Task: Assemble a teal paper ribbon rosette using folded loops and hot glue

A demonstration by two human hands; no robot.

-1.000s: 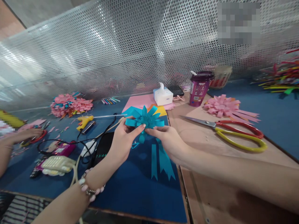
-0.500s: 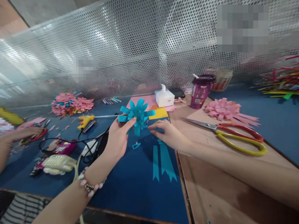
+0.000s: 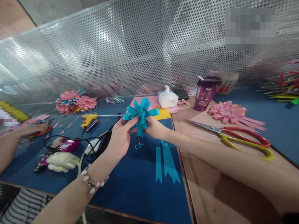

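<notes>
Craft workshop, glue gun (image 3: pixel 90 117), scissors (image 3: pixel 235 134), paper flowers (image 3: pixel 227 112), perforated metal screen (image 3: pixel 130 49)

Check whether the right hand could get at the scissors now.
Probably yes: the scissors lie uncovered on the brown board beside that forearm, nothing between. But the right hand is pinching the blue paper flower.
</notes>
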